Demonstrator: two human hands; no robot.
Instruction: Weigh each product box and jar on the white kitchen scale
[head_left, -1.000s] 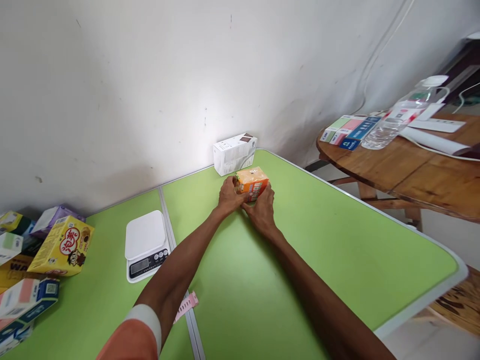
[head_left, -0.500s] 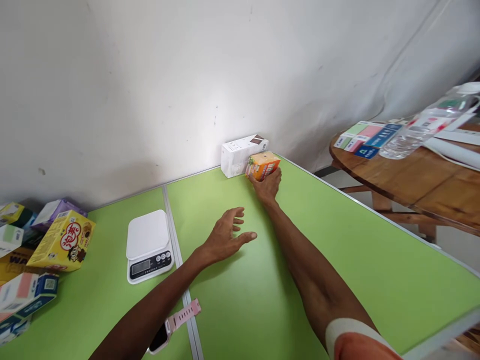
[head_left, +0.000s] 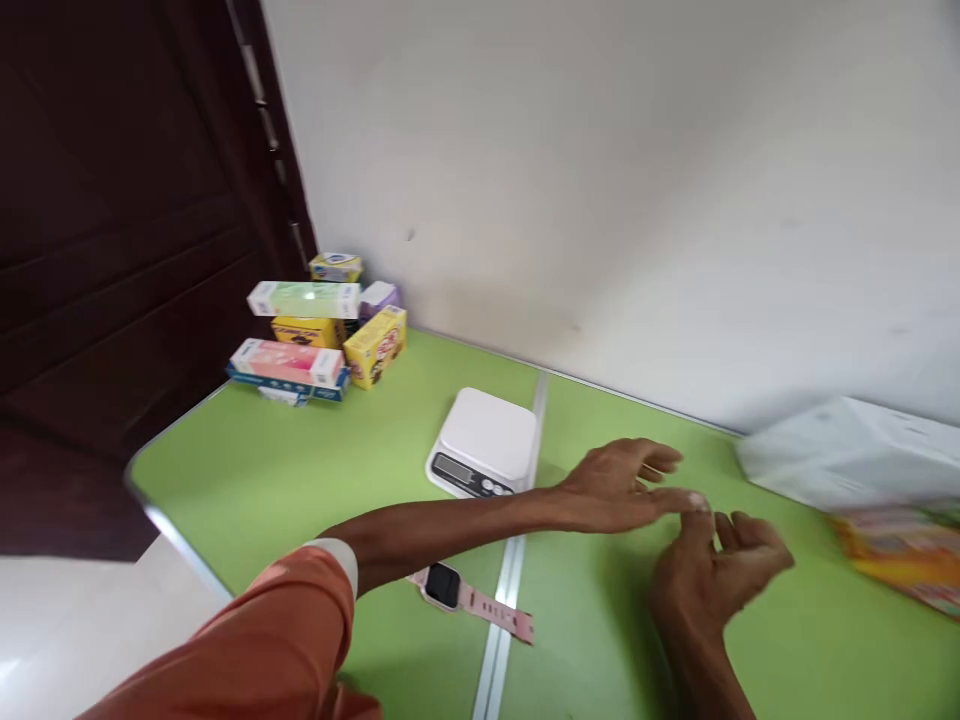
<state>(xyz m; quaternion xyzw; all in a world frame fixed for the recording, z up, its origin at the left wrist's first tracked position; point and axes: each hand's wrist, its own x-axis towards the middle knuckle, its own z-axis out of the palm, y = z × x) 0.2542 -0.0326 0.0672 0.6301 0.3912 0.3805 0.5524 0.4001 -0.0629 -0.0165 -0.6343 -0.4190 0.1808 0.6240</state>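
Note:
My left hand (head_left: 622, 485) hovers over the green table, fingers loosely bent and apart, with nothing in it. Just beside it, its thumb tip overlapping in view, my right hand (head_left: 716, 575) is also empty, palm turned up and fingers half curled. Whether the two hands touch, I cannot tell. To the right of them stand a white box (head_left: 847, 450) and an orange box (head_left: 900, 555), both smeared by motion. Left of my left hand is a white kitchen scale (head_left: 487, 435) with a bare platform.
A pink-strapped smartwatch (head_left: 442, 587) lies on the green table (head_left: 360, 450), under my left forearm. Several cartons are piled at the back left, among them a yellow box (head_left: 375, 345) and a pink-and-white box (head_left: 289, 360). A dark door (head_left: 135, 250) stands beyond the table's left edge.
My right hand has let go of the orange box and come back beside my left hand. The view has swung left, bringing the door and whole carton pile into sight.

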